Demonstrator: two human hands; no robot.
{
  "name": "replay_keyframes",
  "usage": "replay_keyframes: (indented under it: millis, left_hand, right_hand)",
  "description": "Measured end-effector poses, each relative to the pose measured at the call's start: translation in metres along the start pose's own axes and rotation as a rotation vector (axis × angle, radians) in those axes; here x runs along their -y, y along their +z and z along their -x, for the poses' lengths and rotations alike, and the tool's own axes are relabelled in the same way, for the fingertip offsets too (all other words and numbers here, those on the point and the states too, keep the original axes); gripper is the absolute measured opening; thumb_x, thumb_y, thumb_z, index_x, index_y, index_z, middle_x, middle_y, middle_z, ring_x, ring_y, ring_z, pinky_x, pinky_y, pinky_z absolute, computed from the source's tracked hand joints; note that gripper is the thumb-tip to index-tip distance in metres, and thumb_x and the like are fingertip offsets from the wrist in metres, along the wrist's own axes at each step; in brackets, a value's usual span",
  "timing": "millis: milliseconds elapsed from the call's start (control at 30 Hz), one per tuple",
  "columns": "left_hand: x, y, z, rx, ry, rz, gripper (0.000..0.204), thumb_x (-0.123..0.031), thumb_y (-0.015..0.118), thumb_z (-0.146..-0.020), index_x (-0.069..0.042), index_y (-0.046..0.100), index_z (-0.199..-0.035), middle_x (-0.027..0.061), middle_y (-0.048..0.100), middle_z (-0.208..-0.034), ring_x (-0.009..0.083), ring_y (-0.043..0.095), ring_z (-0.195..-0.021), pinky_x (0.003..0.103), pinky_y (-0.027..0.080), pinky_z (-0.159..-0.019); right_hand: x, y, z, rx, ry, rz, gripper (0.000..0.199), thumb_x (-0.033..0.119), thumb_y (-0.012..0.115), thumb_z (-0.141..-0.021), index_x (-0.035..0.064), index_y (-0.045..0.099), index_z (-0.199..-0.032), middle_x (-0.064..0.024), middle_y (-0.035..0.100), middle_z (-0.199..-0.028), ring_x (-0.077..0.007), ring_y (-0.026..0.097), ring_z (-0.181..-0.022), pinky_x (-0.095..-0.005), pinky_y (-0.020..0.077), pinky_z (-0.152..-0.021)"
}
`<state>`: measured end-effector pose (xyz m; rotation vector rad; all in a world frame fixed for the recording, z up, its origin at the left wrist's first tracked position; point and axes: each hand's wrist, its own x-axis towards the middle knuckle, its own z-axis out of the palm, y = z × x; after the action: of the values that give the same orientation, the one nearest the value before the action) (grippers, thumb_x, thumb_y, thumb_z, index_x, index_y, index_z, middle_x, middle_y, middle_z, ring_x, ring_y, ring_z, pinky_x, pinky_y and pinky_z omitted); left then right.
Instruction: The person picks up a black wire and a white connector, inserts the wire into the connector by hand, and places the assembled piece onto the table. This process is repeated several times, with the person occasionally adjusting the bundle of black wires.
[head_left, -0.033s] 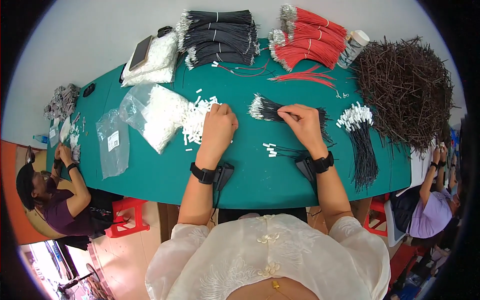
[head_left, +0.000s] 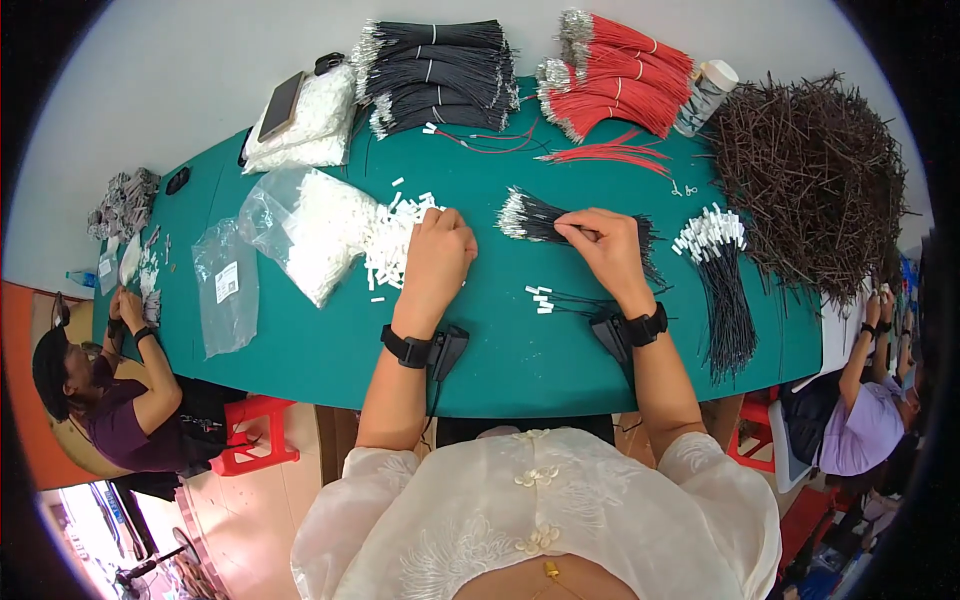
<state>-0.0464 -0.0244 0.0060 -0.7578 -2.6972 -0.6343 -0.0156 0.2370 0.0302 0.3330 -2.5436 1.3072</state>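
Note:
My left hand is closed, its fingers curled at the right edge of a loose pile of small white plastic connector housings; whatever it may hold is hidden. Over a bundle of black wires with silvery-white tips is my right hand, thumb and fingers pinched together. I cannot make out what sits in that pinch. Nearer me lie a few black wires with white connectors on their ends. To the right, a thick bunch of black wires with white connectors lies with its connector ends pointing away.
A clear bag of white connectors lies left of the pile, near an empty plastic bag. Behind are stacked black wire bundles, red wire bundles and a bottle. A dark brown tangled heap stands right. People sit at both sides.

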Motion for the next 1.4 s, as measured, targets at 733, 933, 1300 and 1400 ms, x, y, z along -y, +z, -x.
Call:
replay_keyframes:
  millis: [733, 933, 1300, 1400]
  left_hand:
    - [-0.029, -0.022, -0.011, 0.018, -0.397, 1.044, 0.014, -0.005, 0.074, -0.085, -0.001, 0.071, -0.098, 0.0072, 0.073, -0.091, 0.0200, 0.068, -0.086, 0.029, 0.052, -0.075]
    - [-0.038, -0.024, -0.009, 0.049, -0.452, 1.408, 0.022, -0.006, 0.070, -0.092, 0.004, 0.068, -0.111, 0.0088, 0.073, -0.097, 0.0123, 0.068, -0.090, 0.025, 0.053, -0.076]
    - [-0.041, -0.022, -0.007, 0.093, -0.455, 1.451, 0.024, -0.002, 0.065, -0.093, 0.004, 0.067, -0.117, 0.0132, 0.073, -0.098, 0.0156, 0.070, -0.088, 0.026, 0.055, -0.078]
    - [-0.043, -0.023, -0.007, 0.095, -0.463, 1.454, 0.025, -0.002, 0.065, -0.093, 0.004, 0.066, -0.117, 0.0148, 0.073, -0.099, 0.0161, 0.070, -0.087, 0.027, 0.056, -0.078]
  right_hand:
    - [0.033, 0.010, 0.010, -0.092, 0.077, -0.378, 0.009, -0.001, 0.076, -0.084, -0.0032, 0.074, -0.092, -0.0003, 0.065, -0.074, -0.0023, 0.052, -0.064, -0.0191, 0.0358, -0.053]
    - [0.036, 0.006, 0.011, -0.063, 0.086, -0.381, 0.009, -0.002, 0.076, -0.083, -0.0039, 0.075, -0.092, -0.0014, 0.066, -0.080, -0.0020, 0.053, -0.065, -0.0181, 0.0349, -0.054]
    - [0.045, 0.008, 0.011, -0.112, 0.030, -0.287, 0.009, -0.002, 0.076, -0.082, -0.0017, 0.074, -0.090, 0.0007, 0.062, -0.074, -0.0026, 0.046, -0.061, -0.0203, 0.0317, -0.052]
    - [0.048, 0.011, 0.011, -0.125, 0.009, -0.272, 0.009, -0.002, 0.077, -0.081, -0.0009, 0.074, -0.090, 0.0008, 0.061, -0.072, -0.0031, 0.044, -0.060, -0.0212, 0.0309, -0.052]
